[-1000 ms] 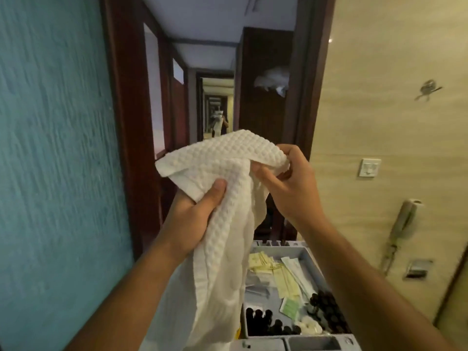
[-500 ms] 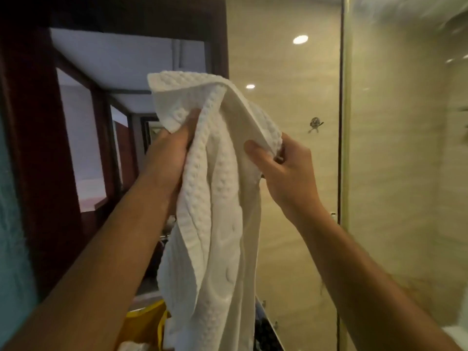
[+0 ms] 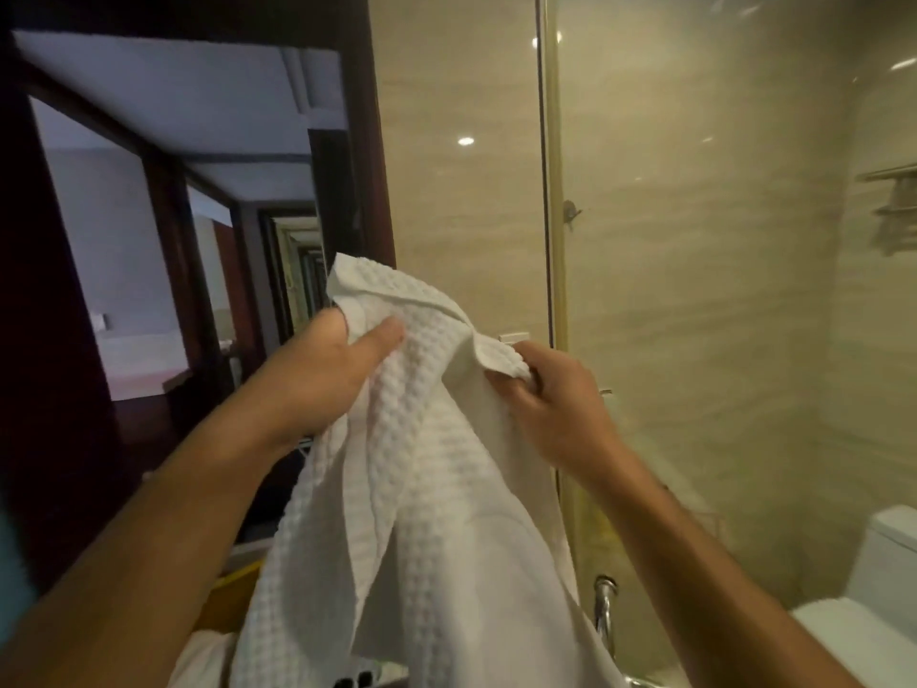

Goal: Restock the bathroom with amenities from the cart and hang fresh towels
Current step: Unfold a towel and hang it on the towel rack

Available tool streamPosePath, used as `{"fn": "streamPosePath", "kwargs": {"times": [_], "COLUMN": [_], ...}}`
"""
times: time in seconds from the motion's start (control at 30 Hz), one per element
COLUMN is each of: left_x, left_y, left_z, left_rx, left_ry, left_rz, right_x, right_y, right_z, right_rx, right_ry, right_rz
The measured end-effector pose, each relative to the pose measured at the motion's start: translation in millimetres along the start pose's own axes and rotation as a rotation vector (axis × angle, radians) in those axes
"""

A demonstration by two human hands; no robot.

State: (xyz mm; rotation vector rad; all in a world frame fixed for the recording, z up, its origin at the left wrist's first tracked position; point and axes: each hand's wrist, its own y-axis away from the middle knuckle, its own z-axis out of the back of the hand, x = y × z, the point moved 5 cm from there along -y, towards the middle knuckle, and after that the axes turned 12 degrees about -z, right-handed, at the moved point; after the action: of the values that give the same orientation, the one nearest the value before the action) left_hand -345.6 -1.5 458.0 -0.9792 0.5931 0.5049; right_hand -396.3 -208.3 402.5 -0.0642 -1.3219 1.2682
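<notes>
1. Head view, room: beige marble-look wall tiles [image 3: 461,201] with a glossy sheen fill the middle; a dark wooden door frame [image 3: 377,141] stands at their left edge, with a corridor beyond it. A glass shower panel [image 3: 694,290] with a pale metal edge rises on the right, a small metal hook [image 3: 570,211] showing at that edge. A white toilet [image 3: 888,563] sits low at the far right, and a chrome fitting [image 3: 604,603] shows near the panel's foot.
2. Materials: tiles smooth and reflective, frame dark and matte, glass clear with faint glare.
3. Towel [image 3: 422,489]: white, with a waffle-weave texture, bunched at the top and hanging in loose folds down the centre of the frame, in front of the tiled wall.
4. Left hand [image 3: 322,374]: fingers wrapped round the towel's upper left bunch, thumb pressed on the weave.
5. Right hand [image 3: 556,404]: fingers curled, pinching the towel's upper right edge.
</notes>
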Motion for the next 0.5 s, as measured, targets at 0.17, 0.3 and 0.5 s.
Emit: {"fn": "streamPosePath", "kwargs": {"times": [0.17, 0.3, 0.5], "left_x": [8, 23, 36], "left_y": [11, 17, 22], "left_z": [-15, -16, -24], "left_rx": [0.012, 0.032, -0.064], "left_ry": [-0.265, -0.412, -0.375], "left_rz": [-0.07, -0.082, -0.135], "right_x": [-21, -40, -55], "right_y": [11, 18, 26], "right_z": [16, 5, -26], "right_rx": [0.0, 0.125, 0.195], "right_ry": [-0.081, 0.02, 0.302], "right_rz": [0.024, 0.01, -0.012]}}
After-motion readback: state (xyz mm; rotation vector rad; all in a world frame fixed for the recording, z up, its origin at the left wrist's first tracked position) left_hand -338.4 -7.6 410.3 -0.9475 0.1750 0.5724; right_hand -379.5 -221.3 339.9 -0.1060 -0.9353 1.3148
